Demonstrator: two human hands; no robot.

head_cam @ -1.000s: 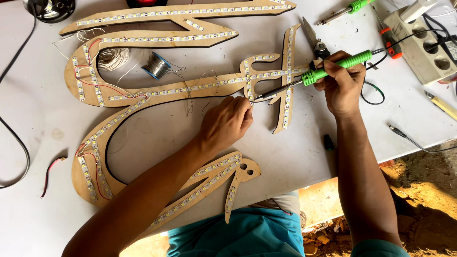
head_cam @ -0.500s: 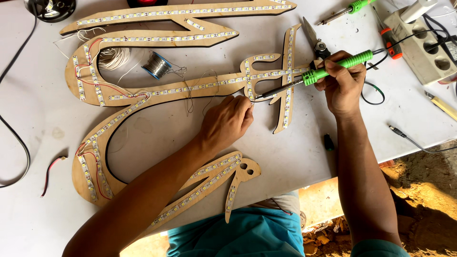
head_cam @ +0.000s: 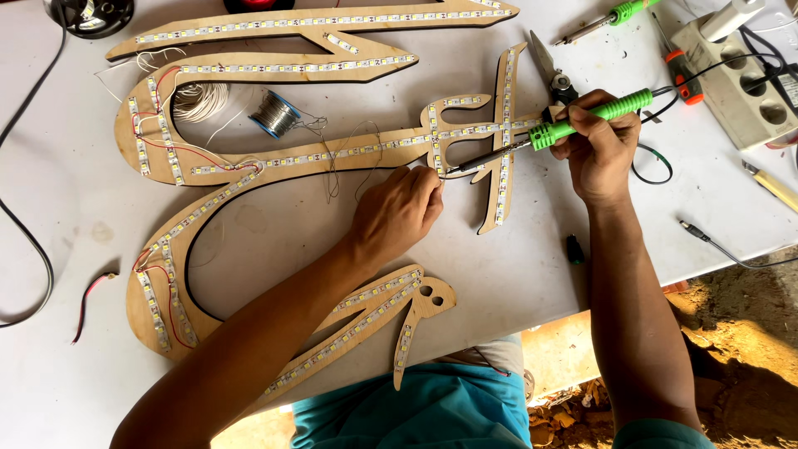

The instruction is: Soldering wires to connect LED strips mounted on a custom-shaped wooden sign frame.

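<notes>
Right hand (head_cam: 600, 148) closed around green soldering iron (head_cam: 582, 123), tip on wooden cutout (head_cam: 349, 154) mid-table, left hand (head_cam: 397, 214) pinching thin wire at the tip, solder spool (head_cam: 273, 115) near far edge

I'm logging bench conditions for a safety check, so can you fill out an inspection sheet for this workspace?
Surface: white table, faint smudges.
Job's things: wooden cut-out shape lined with LED strips and red wires; green-handled soldering iron, tip at a strip joint.
Clutter: solder spool, wire coil, cutters, second green-handled tool, orange-handled tool.
Grippers: left hand pinches at the joint beside the tip; right hand grips the iron's handle.
Cables: black cable along the left edge; iron's cord runs toward the power strip; loose red-black wire.
Surroundings: bare dirt ground below the table edge.
</notes>
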